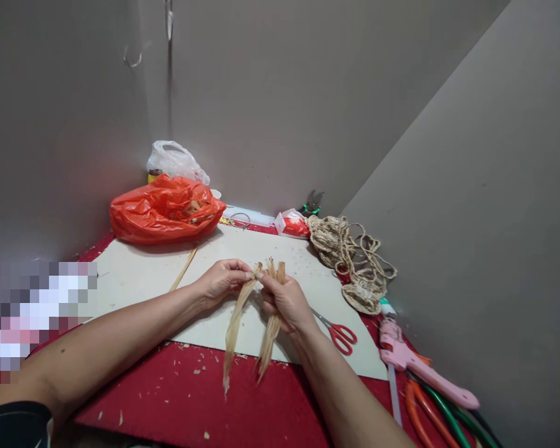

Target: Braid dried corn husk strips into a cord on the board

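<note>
Over the white board (135, 280), my two hands meet at the upper end of a long, pale dried husk strip (236, 317). My left hand (226, 278) pinches that strip near its top, and its loose end hangs down. In my right hand (287, 298) is a bundle of dried husk strips (271, 333), gripped in the curled fingers. The right thumb and forefinger also touch the top of the pale strip. Right of this hand lie scissors (340, 336) with red handles, their blades partly hidden behind the hand.
Behind are a red plastic bag (163, 211) with husk pieces and a white bag (177, 162). Coiled rope (340, 249), a tissue pack (293, 223) and a pink glue gun (415, 364) sit along the right. Another strip (184, 269) lies on the board. Scraps dot the red cloth (191, 398).
</note>
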`<state>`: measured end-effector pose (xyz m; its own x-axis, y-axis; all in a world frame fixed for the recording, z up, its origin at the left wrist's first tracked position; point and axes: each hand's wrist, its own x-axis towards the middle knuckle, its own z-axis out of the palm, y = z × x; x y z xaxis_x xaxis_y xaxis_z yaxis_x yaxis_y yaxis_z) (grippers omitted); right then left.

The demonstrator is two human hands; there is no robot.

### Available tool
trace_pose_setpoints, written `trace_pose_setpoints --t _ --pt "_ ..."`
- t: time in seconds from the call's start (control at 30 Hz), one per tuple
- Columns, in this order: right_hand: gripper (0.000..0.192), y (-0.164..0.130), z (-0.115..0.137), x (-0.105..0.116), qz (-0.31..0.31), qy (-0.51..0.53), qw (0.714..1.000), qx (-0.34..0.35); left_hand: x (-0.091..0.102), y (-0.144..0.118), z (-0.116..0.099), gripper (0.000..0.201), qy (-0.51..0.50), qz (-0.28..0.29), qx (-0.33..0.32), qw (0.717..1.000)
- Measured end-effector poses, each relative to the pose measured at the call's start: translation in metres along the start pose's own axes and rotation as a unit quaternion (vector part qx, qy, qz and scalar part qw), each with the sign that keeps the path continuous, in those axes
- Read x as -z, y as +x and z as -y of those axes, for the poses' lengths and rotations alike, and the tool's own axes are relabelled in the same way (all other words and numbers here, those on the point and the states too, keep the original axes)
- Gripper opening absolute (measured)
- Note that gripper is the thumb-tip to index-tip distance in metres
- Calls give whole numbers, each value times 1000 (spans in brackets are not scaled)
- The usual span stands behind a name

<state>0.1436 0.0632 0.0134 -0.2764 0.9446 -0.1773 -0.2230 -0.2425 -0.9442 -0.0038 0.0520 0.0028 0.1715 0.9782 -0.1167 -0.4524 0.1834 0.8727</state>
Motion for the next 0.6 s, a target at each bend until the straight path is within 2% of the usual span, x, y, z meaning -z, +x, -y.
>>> trace_pose_setpoints --t 0.17,0.4,0.6 --pt "38 -2 3 0 -3 -45 999 2 -1 -1 0 21 12 -12 -9 1000" --pt "33 -1 4 1 -13 -55 998 14 -5 -2 -3 20 36 -14 -39 998" --pt "35 0 2 4 4 -67 998 6 -5 -1 -4 20 52 -16 -41 998"
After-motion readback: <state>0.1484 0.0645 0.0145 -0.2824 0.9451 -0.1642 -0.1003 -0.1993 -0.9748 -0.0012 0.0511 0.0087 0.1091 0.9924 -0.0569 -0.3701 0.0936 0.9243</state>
